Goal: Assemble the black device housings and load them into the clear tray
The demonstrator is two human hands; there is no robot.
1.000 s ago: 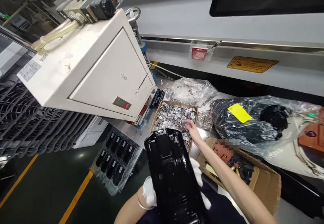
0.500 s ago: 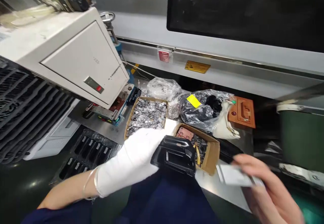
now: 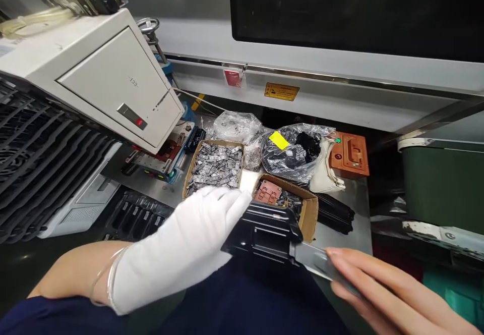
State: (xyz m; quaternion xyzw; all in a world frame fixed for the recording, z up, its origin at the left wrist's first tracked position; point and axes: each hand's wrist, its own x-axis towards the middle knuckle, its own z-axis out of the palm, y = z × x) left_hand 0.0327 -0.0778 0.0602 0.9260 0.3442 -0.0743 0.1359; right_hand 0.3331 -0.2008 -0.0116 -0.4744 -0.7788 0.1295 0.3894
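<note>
**Black plastic housing held over the lap, metal strip at its edge**

White cotton covers the left hand (image 3: 181,244), which is closed around the left side of a black housing (image 3: 264,234) held above the lap, just in front of the table (image 3: 340,224). The housing is judged light, stiff and glossy, so somewhat slippery; its side edges are the places to be gripped. A thin grey strip (image 3: 317,262) is pinched in the bare right hand (image 3: 381,289) and touches the housing's right edge.

Behind, an open cardboard tray (image 3: 215,166) is filled with small metal pieces. A clear bag (image 3: 236,125) holds more of them. A second box (image 3: 308,209) contains a reddish part and dark pieces. A larger bag (image 3: 295,148) with a yellow label holds black parts.
</note>
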